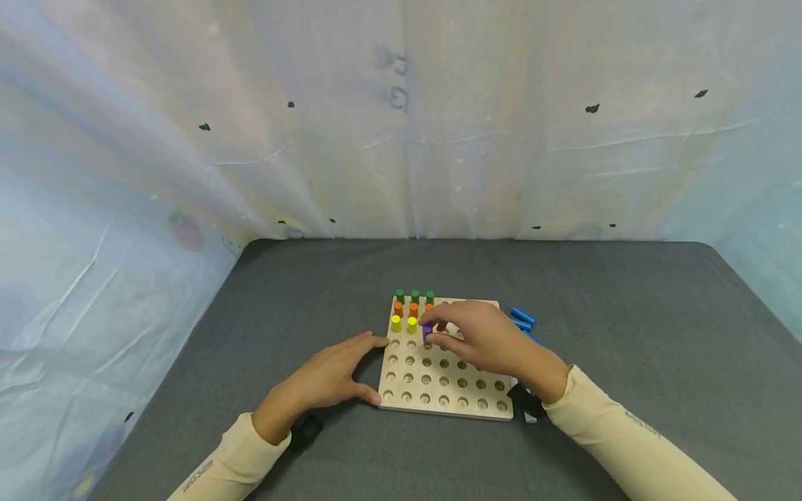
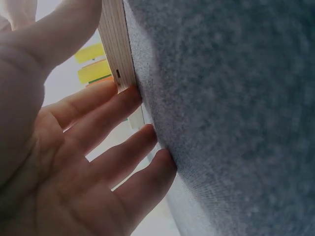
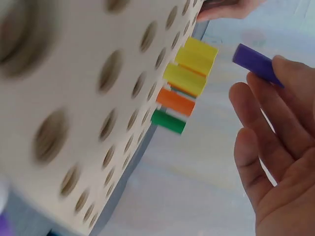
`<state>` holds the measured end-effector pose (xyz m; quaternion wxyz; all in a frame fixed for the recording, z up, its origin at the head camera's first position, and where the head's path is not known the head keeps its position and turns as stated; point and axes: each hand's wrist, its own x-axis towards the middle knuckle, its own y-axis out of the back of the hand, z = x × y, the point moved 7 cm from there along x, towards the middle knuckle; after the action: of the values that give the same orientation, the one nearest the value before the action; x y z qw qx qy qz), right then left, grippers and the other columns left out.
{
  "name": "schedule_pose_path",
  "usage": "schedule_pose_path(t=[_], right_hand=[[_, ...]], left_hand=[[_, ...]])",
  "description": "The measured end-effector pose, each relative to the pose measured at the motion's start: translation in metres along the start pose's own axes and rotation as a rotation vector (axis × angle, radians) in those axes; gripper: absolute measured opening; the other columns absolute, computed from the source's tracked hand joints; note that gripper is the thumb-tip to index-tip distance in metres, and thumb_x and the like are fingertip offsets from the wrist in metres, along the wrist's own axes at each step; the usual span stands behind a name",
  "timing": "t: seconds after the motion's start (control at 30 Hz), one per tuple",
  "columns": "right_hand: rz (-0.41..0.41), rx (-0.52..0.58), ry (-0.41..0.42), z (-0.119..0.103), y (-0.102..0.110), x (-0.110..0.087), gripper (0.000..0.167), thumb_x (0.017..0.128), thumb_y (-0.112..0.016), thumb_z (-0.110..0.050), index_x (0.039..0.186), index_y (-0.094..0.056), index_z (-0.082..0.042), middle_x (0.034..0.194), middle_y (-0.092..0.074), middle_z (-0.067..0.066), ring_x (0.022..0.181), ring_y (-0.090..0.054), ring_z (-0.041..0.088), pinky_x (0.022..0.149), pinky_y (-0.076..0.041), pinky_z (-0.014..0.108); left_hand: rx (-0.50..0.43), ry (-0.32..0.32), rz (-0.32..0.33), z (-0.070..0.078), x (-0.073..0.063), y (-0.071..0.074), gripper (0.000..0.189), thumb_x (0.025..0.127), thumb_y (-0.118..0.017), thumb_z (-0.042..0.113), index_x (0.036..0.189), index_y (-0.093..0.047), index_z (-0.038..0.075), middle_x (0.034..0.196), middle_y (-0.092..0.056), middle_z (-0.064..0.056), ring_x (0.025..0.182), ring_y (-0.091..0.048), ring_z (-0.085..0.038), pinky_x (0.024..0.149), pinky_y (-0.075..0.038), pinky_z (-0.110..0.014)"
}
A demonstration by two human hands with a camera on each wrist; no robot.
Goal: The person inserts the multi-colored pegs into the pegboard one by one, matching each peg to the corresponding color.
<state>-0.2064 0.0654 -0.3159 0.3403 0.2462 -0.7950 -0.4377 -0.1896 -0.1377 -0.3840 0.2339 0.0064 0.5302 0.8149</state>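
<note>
A pale wooden pegboard (image 1: 416,407) with rows of round holes lies on the grey table. My left hand (image 1: 328,372) is at its left side, thumb and fingertips against the edge; in the left wrist view the fingers (image 2: 106,120) are spread and fairly straight. My right hand (image 1: 485,337) pinches a purple peg (image 3: 258,64) between thumb and fingers. The right wrist view has this peg tilted and apart from the board. Green pegs (image 1: 415,296), orange pegs (image 1: 398,308) and yellow pegs (image 1: 396,323) stand in the far left holes, partly covered by the right hand.
Several loose blue pegs (image 1: 523,316) lie on the table by the board's right edge, partly behind my right hand. A dark grey cloth (image 1: 313,285) covers the table. Pale printed sheeting (image 1: 464,139) hangs behind and at both sides.
</note>
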Motion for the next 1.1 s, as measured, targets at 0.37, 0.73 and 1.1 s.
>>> schedule_pose_path(t=[0.37,0.73,1.1], right_hand=[[-0.095,-0.006,-0.104,-0.005,-0.026,0.029,0.024,0.095,-0.069,-0.032,0.116,-0.072,-0.022,0.102,-0.074,-0.01,0.083,-0.066,0.003,0.072,-0.052,0.025],[-0.108,-0.045,-0.088,-0.009,-0.043,0.04,0.023,0.093,-0.071,-0.03,0.115,-0.074,-0.021,0.099,-0.076,-0.009,0.07,-0.062,-0.002,0.064,-0.049,0.02],[-0.106,-0.062,-0.049,-0.013,-0.047,0.047,0.021,0.094,-0.07,-0.026,0.113,-0.075,-0.018,0.098,-0.077,-0.006,0.068,-0.065,0.002,0.061,-0.05,0.02]], left_hand=[[-0.019,-0.032,0.016,0.006,0.0,0.005,0.089,0.068,-0.087,0.043,0.147,-0.051,0.025,0.154,-0.042,-0.021,0.139,-0.046,-0.04,0.106,-0.042,-0.06],[-0.016,-0.026,0.035,0.005,-0.001,0.004,0.083,0.066,-0.089,0.042,0.141,-0.059,0.024,0.15,-0.048,-0.023,0.134,-0.051,-0.042,0.105,-0.041,-0.061],[-0.017,-0.058,0.074,0.007,-0.001,0.007,0.079,0.064,-0.091,0.037,0.136,-0.063,0.022,0.146,-0.053,-0.019,0.132,-0.054,-0.039,0.105,-0.042,-0.061]])
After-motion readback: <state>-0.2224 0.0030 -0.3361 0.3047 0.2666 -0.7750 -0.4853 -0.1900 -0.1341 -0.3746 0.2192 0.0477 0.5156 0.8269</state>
